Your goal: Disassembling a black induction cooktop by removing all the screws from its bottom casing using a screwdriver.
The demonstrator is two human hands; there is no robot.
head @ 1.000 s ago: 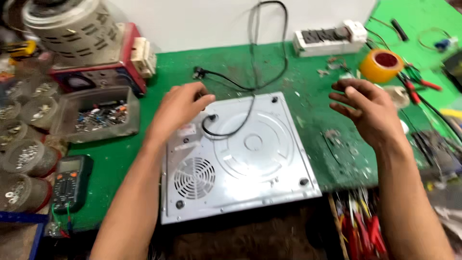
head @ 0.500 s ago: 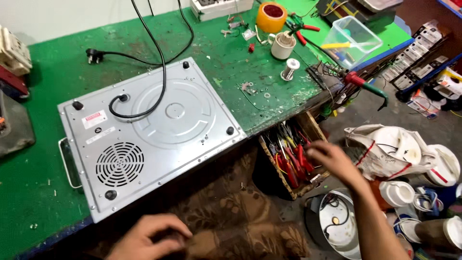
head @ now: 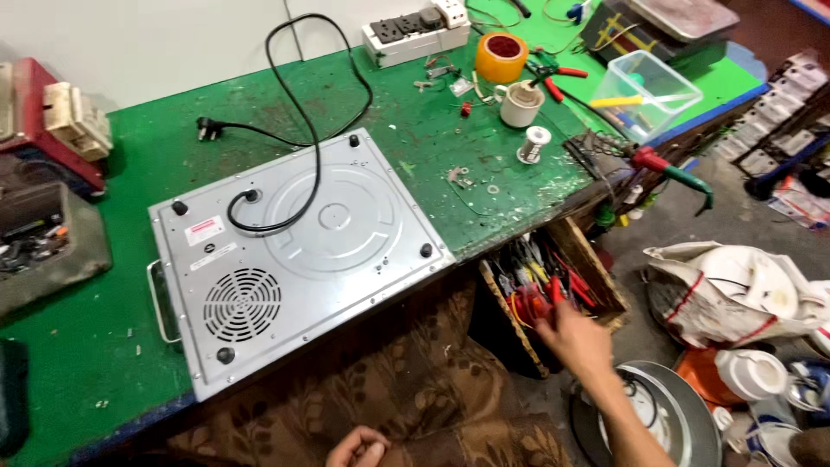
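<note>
A silver induction cooktop (head: 328,233) lies bottom side up on the green workbench (head: 95,363), its fan grille toward me. Its black cord (head: 303,112) loops over the casing, and the plug (head: 205,128) rests on the bench. My right hand (head: 577,337) reaches down into a wooden tool box (head: 596,268) below the bench edge. Its fingertips are among red-handled tools (head: 529,290); whether they grip one is hidden. My left hand (head: 359,448) rests curled over a brown patterned cloth (head: 406,389) at the bottom edge, holding nothing that I can see.
On the far bench stand a power strip (head: 415,30), an orange tape roll (head: 501,56), a white cup (head: 521,104), a solder spool (head: 536,143) and a clear plastic container (head: 648,91). A grey parts tray (head: 43,242) sits left. A white bag (head: 735,290) and a metal pan (head: 683,415) lie on the floor.
Both hands left the cooktop. The right hand dropped to the tool box and now has its fingers among the tools. The left hand sank to my lap. The view swung right.
</note>
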